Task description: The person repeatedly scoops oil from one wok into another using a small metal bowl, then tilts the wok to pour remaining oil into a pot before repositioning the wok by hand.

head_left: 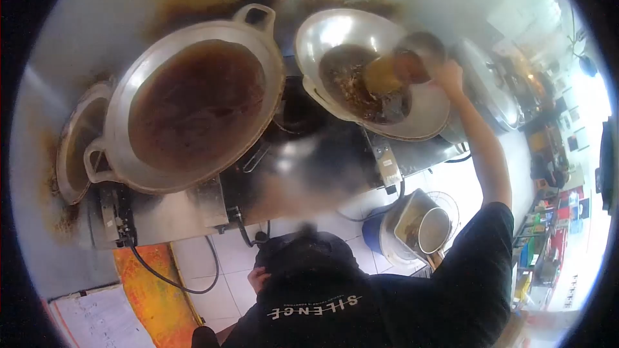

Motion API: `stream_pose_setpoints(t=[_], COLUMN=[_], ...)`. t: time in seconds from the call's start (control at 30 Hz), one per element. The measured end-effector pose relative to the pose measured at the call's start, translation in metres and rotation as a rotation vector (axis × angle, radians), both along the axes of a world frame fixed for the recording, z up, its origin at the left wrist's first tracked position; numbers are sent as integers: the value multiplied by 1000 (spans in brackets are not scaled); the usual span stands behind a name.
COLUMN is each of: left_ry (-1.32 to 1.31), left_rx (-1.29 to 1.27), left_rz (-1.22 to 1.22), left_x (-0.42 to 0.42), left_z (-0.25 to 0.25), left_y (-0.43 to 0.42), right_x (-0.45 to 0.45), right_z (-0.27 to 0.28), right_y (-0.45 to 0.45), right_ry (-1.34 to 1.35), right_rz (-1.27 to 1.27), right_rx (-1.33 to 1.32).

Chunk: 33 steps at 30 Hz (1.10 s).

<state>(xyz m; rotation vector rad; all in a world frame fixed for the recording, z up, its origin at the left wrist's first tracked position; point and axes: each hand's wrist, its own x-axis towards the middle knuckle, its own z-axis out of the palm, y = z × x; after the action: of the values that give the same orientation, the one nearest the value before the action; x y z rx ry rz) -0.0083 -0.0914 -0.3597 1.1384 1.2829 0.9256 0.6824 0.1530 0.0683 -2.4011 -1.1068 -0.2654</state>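
Note:
My right hand (pixel 449 77) is over the right wok (pixel 332 26), closed on the edge of a round brown bowl-like vessel (pixel 420 58), blurred by motion. Just left of it, a golden-yellow mass (pixel 385 77) is in or above the dark bubbling oil (pixel 351 77); whether it is still in the vessel I cannot tell. My left hand (pixel 258 279) is low by my waist, against dark clothing. Its fingers look curled, and anything in them is hidden.
A large two-handled wok (pixel 122 154) of dark brown liquid stands left on the metal stove (pixel 309 167), beside another pan (pixel 74 148). Below right, a saucepan (pixel 434 231) rests over a container on the tiled floor (pixel 222 296). Cables hang from the stove front.

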Motion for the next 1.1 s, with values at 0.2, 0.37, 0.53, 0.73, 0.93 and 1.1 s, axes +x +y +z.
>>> stream_pose_setpoints(t=[0.2, 0.37, 0.53, 0.73, 0.93, 1.1], left_ry=[-154, -142, -145, -161, -209, -9], left_rx=[-278, -272, -274, -279, -309, -49], left_rz=[54, 12, 3, 19, 92, 113], left_x=[23, 23, 24, 23, 18, 13], left_z=[55, 47, 46, 45, 56, 46], left_y=[13, 13, 15, 12, 7, -16], right_x=[54, 47, 38, 51, 7, -50], right_z=[40, 86, 101, 39, 8, -9], right_y=[-19, -20, -16, 5, 26, 88], right_ry=[-210, -544, -665, -831, -729, 673], right_rz=[226, 174, 252, 189, 272, 377], right_rx=[-21, -62, 170, -104, -618, 84])
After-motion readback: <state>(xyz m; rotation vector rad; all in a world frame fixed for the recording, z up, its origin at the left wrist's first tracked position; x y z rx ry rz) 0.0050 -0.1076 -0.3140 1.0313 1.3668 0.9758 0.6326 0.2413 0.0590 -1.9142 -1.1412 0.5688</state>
